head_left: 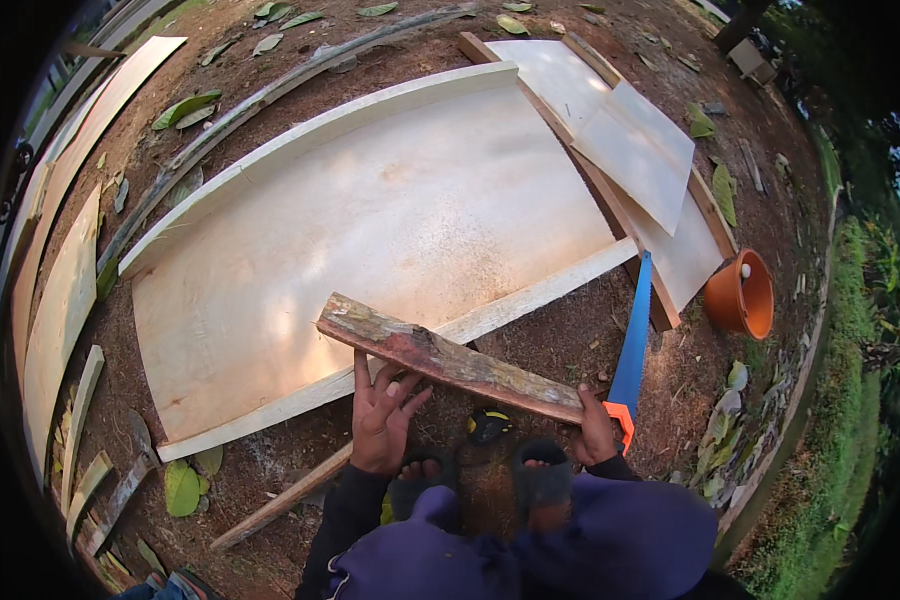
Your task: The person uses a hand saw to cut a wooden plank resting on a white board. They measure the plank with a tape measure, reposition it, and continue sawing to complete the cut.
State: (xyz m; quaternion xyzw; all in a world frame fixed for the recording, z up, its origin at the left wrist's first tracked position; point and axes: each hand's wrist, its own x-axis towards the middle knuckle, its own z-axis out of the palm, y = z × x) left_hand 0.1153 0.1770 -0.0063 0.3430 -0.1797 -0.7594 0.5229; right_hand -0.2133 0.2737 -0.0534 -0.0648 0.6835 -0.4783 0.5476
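Note:
A rough wooden plank [450,360] with bark along its side lies slantwise before me, over the near batten of a pale panel. My right hand [597,430] is closed on the plank's right end. My left hand [380,415] is palm up at the near side, its fingers apart; one digit reaches the plank's edge, and its tip is hidden there. Just beyond my right hand is a handsaw [630,340] with a blue blade and orange handle. Between my feet sits a black and yellow object [489,426], perhaps a tape measure.
The large panel [370,220] has pale battens along its long edges. Behind it at right lies another framed panel [560,80] with a loose sheet [638,150] across it. An orange bucket [739,294] stands at right. Boards [65,330] and offcuts lie left; a stick [285,495] lies near my left arm.

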